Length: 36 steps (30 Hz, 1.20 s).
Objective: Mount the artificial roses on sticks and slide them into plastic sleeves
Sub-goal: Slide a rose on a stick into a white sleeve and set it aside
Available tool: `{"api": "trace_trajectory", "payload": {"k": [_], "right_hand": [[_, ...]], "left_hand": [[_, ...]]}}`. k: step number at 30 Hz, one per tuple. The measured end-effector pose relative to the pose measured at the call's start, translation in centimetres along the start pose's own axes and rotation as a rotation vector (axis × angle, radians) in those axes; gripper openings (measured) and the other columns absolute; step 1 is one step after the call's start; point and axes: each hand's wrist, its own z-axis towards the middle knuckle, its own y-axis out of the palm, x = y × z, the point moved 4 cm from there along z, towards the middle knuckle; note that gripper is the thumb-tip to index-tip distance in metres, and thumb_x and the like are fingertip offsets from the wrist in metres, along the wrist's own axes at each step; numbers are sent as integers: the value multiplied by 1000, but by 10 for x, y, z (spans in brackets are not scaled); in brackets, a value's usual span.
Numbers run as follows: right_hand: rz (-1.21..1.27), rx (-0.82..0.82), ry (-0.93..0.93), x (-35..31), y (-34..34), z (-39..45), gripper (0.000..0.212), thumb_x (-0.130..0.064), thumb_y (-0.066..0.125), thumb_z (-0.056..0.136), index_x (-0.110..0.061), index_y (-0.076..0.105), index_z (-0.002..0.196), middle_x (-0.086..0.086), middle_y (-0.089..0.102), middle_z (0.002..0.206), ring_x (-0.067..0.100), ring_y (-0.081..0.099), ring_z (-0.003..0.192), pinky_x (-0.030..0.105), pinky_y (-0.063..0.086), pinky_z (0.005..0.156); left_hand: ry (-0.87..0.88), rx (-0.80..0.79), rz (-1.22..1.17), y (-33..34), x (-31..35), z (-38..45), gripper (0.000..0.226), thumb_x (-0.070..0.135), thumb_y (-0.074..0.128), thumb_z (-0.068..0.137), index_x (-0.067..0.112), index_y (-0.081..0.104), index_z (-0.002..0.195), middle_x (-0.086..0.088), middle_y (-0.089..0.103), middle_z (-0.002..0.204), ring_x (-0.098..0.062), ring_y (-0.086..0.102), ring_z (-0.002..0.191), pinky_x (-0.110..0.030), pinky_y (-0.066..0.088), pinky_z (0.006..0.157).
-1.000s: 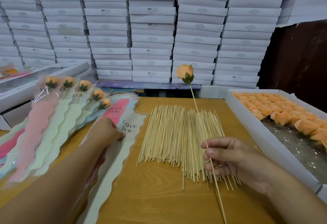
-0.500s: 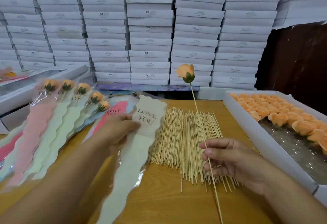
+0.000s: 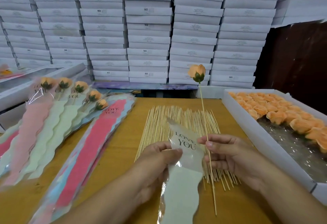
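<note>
Right hand (image 3: 230, 154) pinches the stick (image 3: 208, 153) of one mounted peach rose (image 3: 197, 73), bloom upright above and beyond the fingers. Left hand (image 3: 155, 163) grips a plastic sleeve (image 3: 184, 176) just beside the right hand, over the loose bamboo sticks (image 3: 168, 123).

Handling, judged:
- Sleeve: light, limp, slippery film; hold near the printed top end.
- Stick: thin, stiff, likely snaps if bent; hold mid-length.
- Rose head: soft, crushable; avoid squeezing.

Legible text: "LOVE YOU" on the sleeve; "SGS" on the stacked white boxes (image 3: 146, 29) beyond both hands.
</note>
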Motion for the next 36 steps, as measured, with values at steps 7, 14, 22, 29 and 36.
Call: {"api": "trace_trajectory", "payload": {"k": [7, 14, 22, 29, 36], "right_hand": [[6, 36, 23, 1, 0, 1, 29, -12, 78, 65, -8, 80, 94, 15, 76, 101, 21, 72, 66, 26, 58, 53], [37, 12, 40, 0, 1, 0, 29, -13, 81, 64, -10, 80, 93, 14, 76, 97, 20, 71, 65, 25, 57, 52], [19, 17, -40, -4, 0, -1, 29, -16, 79, 64, -11, 80, 92, 10, 70, 73, 17, 69, 63, 22, 55, 51], [-60, -87, 7, -1, 10, -5, 36, -19, 85, 59, -10, 80, 94, 14, 70, 79, 20, 70, 68, 24, 56, 53], [-70, -139, 24, -1, 16, -7, 35, -17, 84, 59, -8, 80, 93, 16, 70, 80, 20, 70, 65, 25, 57, 52]], "left_hand": [[79, 14, -62, 0, 0, -4, 23, 7, 64, 94, 5, 68, 117, -19, 75, 108, -36, 74, 97, -42, 61, 83], [93, -63, 10, 3, 1, -9, 24, 7, 66, 92, 5, 68, 116, -18, 74, 111, -37, 71, 103, -45, 58, 91], [-75, -187, 219, -1, -11, -14, 29, 2, 68, 90, 8, 69, 119, -11, 75, 113, -27, 72, 106, -38, 59, 89], [68, -73, 79, 2, 17, -3, 19, 22, 71, 91, 13, 72, 107, -16, 76, 105, -32, 74, 99, -43, 60, 84], [146, 61, 86, 2, 30, 8, 23, 15, 72, 90, 14, 71, 113, -14, 77, 99, -29, 74, 83, -36, 59, 65]]}}
